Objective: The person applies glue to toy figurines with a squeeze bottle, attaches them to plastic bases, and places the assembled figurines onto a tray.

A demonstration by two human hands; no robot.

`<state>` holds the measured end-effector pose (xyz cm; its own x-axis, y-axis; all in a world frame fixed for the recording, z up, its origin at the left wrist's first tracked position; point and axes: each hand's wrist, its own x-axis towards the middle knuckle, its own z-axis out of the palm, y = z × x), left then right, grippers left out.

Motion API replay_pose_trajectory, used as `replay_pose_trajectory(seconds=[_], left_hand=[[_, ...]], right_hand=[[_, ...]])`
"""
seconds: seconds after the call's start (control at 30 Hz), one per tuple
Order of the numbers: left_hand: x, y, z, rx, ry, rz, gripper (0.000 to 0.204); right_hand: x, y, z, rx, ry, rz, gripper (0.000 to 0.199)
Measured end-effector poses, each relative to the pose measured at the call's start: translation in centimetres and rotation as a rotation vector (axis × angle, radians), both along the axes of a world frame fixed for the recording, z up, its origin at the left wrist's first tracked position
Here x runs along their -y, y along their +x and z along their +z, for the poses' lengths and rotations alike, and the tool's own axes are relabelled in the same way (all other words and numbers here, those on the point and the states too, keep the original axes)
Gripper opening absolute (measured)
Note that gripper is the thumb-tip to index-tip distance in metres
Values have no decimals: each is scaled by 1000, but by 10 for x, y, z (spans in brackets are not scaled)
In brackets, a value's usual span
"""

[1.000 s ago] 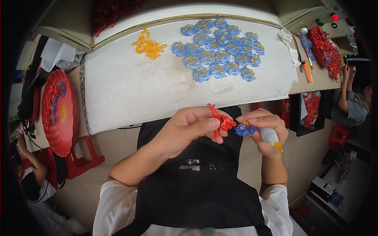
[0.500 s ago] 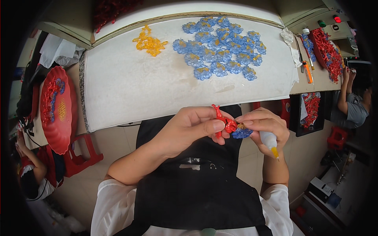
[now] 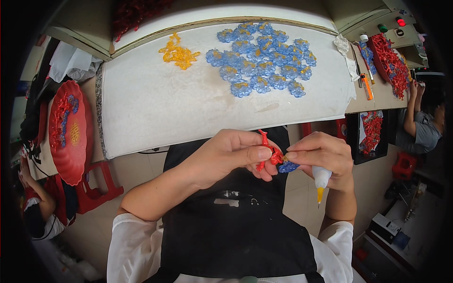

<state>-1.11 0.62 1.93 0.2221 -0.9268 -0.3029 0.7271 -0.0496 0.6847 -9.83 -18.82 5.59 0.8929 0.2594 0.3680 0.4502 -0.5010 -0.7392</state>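
Observation:
My left hand (image 3: 238, 153) pinches a small glossy red plastic figure (image 3: 276, 157) between thumb and fingers, in front of my black apron. A dark blue piece (image 3: 288, 167) with a gold-coloured bit sits at the figure's right side; how they join is too small to tell. Curled beside it, my right hand (image 3: 330, 158) holds a white squeeze bottle (image 3: 322, 177), whose yellow needle tip points down. The thumb and forefinger of that hand are close to the gold bit; whether they touch it I cannot make out.
Light blue flower-shaped pieces (image 3: 264, 59) with yellow tops cover the back of the white table (image 3: 179, 108). Amber pieces (image 3: 179, 53) lie left of them. A red scalloped tray (image 3: 71, 155) is at left. An orange knife (image 3: 366, 86) and red parts (image 3: 389, 61) lie at right; co-workers sit either side.
My right hand has shifted slightly right, its fingertips drawing back from the blue piece. The bottle has turned to point more straight down. My left hand still holds the figure.

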Motion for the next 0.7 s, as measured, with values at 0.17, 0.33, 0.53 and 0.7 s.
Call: replay_pose_trajectory(seconds=[0.17,0.33,0.53,0.7], left_hand=[[0,3,1,28,19,-19,29],[1,4,0,40,4,-15,29],[3,4,-3,38,33,-2,29],[1,11,-8,89,61,72,28]], right_hand=[[0,3,1,-1,-8,30,25],[1,4,-2,0,2,29,24],[3,0,-13,36,55,-10,22],[45,-2,-25,253,-19,-504,16]])
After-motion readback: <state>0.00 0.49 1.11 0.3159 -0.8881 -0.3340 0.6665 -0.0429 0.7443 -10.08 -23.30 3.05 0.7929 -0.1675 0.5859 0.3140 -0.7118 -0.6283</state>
